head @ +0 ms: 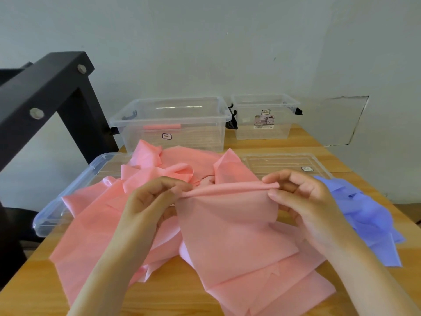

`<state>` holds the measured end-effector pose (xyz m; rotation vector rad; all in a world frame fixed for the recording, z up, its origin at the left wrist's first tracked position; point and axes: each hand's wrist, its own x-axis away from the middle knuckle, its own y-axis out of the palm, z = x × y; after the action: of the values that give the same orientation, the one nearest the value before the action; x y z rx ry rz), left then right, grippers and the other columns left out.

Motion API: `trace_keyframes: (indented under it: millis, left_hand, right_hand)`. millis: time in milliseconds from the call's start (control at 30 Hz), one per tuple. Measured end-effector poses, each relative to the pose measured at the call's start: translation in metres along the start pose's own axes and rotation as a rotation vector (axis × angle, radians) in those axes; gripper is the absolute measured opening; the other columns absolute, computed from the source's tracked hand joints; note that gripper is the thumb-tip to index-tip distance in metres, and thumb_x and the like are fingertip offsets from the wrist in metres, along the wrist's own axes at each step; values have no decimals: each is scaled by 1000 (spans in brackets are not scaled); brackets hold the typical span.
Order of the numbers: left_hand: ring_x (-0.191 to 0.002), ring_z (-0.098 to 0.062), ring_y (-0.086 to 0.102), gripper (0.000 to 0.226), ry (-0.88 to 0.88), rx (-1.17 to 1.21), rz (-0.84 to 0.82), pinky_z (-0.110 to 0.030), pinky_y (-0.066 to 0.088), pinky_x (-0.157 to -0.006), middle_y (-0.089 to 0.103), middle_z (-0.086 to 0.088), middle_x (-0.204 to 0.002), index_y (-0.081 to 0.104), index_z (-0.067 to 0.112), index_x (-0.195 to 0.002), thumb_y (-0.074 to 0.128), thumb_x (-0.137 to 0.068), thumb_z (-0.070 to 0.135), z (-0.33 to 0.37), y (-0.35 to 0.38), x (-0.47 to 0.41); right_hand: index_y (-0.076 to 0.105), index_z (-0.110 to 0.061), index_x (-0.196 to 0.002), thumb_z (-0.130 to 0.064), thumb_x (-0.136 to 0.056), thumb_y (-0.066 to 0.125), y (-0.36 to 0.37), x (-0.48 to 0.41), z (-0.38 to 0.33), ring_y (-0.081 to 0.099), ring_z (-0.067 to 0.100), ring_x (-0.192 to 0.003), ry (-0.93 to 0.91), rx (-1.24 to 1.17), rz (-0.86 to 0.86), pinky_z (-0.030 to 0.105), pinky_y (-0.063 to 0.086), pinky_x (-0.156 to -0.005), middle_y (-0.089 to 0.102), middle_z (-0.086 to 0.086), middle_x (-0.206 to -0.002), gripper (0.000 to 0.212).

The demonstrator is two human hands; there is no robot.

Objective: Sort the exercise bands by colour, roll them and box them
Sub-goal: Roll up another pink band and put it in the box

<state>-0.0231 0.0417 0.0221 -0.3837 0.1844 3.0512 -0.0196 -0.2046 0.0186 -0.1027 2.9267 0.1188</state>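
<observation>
Pinching a pink band [230, 226] by its rolled top edge, the left grip [155, 197] and the right grip [303, 197] each clench one end of the thin roll. The band's loose length hangs down onto a heap of pink bands [91, 215] spread over the surface [29, 286]. Blue bands [369, 215] lie crumpled just right of the right grip. Behind the heap stands a big box [205, 140], clear, with one pink roll [161, 127] inside. A small box [280, 132] stands just to its right. The left lid [68, 197] lies flat, partly under the heap, and the right lid [284, 161] lies flat behind the right grip.
</observation>
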Motion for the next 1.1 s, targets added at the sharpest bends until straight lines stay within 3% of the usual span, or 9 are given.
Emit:
trace_keyframes:
  millis: [133, 300, 433, 567, 700, 800, 900, 1000, 1100]
  left_hand:
    - [-69, -8, 60, 15, 42, -223, 69, -16, 51, -66, 67, 3, -71, 72, 19, -92, 70, -84, 7, -6, 1, -2]
    - [-74, -6, 62, 22, 85, -293, 42, -13, 50, -68, 71, 2, -78, 72, 15, -87, 65, -85, -5, -5, 2, -3]
    - [-63, -21, 47, 22, 59, -248, 0, -31, 40, -63, 49, -24, -63, 68, 24, -86, 56, -94, 7, -8, 1, -1]
    - [-61, -18, 46, 5, -19, -64, -56, -26, 41, -58, 49, -11, -64, 69, 23, -84, 71, -83, 19, -5, -2, -1]
    - [-63, -12, 51, 7, -18, 22, -65, -21, 45, -56, 55, 0, -69, 68, 19, -75, 63, -78, 22, -6, -5, -1]
    - [-63, -6, 47, 10, 63, -127, -55, -12, 40, -56, 51, 4, -67, 65, 21, -70, 72, -75, 27, -5, -2, 0]
    - [-61, -2, 48, 17, 87, -176, -17, -10, 39, -56, 55, 9, -66, 63, 16, -72, 75, -82, 8, -5, 3, 1]
    - [-61, -8, 49, 5, 78, -160, -12, -15, 43, -55, 59, 9, -73, 63, 17, -78, 67, -78, 16, -4, 4, 2]
    - [-67, -10, 53, 18, 54, -178, 1, -21, 47, -61, 66, 12, -76, 66, 21, -93, 68, -76, 20, -6, 3, 0]
  right_hand:
    - [72, -29, -82, -3, -83, 69, 3, 0, 1, 48, 19, -69, -79, 163, 78, 29, 41, -61, 63, -7, -70, 26]
    - [74, -31, -84, -1, -85, 66, 3, -1, 1, 55, 19, -72, -64, 183, 108, 49, 48, -69, 68, -5, -75, 31]
    - [72, -32, -81, -9, -90, 62, 4, -1, 2, 52, 17, -64, -35, 143, 89, 34, 45, -66, 60, -4, -64, 27]
    - [74, -30, -75, -7, -84, 66, 3, 0, -3, 46, 4, -52, 26, 29, 44, 18, 37, -50, 55, -10, -58, 26]
    - [72, -25, -75, -21, -71, 71, 0, 0, -3, 50, 14, -67, 33, 6, -11, 33, 42, -67, 58, -5, -66, 6]
    - [70, -27, -74, -20, -67, 80, 3, 0, -1, 48, 22, -71, -31, 86, 36, 38, 37, -68, 61, -4, -69, 14]
    - [72, -33, -84, -20, -69, 73, 6, 1, -2, 47, 21, -72, -43, 68, 62, 39, 37, -69, 63, -4, -74, 20]
    - [74, -37, -88, -8, -78, 76, 6, 1, -2, 51, 19, -77, -49, 63, 73, 41, 38, -72, 69, -7, -82, 30]
    - [75, -39, -87, -3, -84, 67, 7, 1, -2, 52, 17, -78, -63, 68, 102, 35, 38, -68, 71, -8, -83, 37]
